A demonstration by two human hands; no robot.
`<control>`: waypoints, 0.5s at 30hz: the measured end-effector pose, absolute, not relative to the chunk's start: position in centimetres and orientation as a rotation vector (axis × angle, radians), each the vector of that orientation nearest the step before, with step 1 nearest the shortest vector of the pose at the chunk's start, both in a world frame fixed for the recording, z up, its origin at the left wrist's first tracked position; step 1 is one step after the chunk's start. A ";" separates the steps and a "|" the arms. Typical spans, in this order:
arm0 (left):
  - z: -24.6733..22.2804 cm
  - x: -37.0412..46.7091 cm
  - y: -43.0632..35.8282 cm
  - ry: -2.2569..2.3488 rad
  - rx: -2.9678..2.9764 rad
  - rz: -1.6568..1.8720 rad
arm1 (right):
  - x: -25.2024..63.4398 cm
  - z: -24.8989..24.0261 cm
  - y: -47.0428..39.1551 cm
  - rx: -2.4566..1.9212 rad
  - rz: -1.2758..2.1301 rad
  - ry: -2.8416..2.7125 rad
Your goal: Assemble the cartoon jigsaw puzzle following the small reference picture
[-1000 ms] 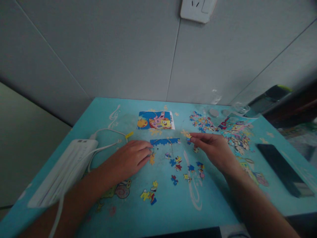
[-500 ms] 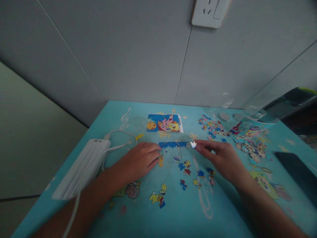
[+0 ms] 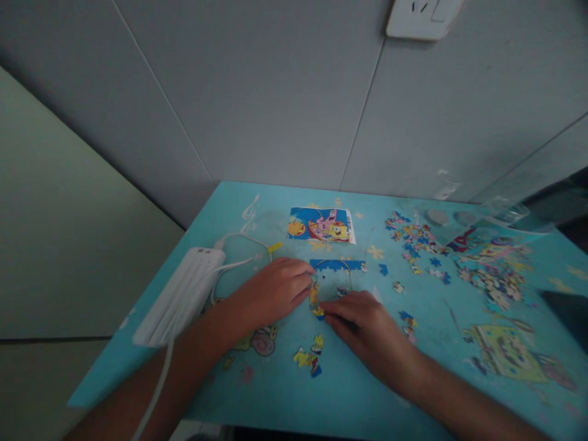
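Note:
A narrow strip of joined blue puzzle pieces lies on the table, with a pale piece at its right end. My left hand rests at the strip's left end, fingers together and curled down; whatever is under the fingertips is hidden. Below that end is an orange puzzle piece. My right hand pinches a yellow and blue puzzle piece just under the orange one; I cannot tell whether the two are joined. Closer to me lies a small cluster of yellow and red pieces.
Behind the strip lies a cartoon picture card. Loose puzzle pieces and another heap spread at the right, near a clear plastic container. A white power strip with cables is at the left; a dark flat object is far right.
My right hand has moved left and nearer me, from the strip's right end to below the orange piece. A pale piece now sits at that right end. The camera view has shifted.

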State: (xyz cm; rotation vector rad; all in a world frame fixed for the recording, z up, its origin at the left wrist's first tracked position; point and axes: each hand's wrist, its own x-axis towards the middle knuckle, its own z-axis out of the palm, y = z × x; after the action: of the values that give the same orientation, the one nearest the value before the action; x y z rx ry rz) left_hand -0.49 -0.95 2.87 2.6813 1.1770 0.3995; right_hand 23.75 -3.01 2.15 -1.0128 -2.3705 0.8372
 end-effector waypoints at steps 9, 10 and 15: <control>2.9 -0.4 -0.8 1.157 2.698 0.419 | 22.7 2.3 -3.1 -1.114 0.554 -2.485; 2.9 -0.4 -0.8 1.151 2.698 0.426 | 22.7 2.3 -3.2 -1.122 0.546 -2.492; 2.9 -0.6 -1.0 1.145 2.696 0.448 | 22.8 2.5 -3.5 -1.094 0.480 -2.512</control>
State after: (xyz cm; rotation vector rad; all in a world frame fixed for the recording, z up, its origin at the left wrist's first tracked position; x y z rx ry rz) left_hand -0.64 -0.99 2.95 2.6958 1.1453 0.4481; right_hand 22.83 -3.47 2.47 -1.0945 -2.5124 0.4797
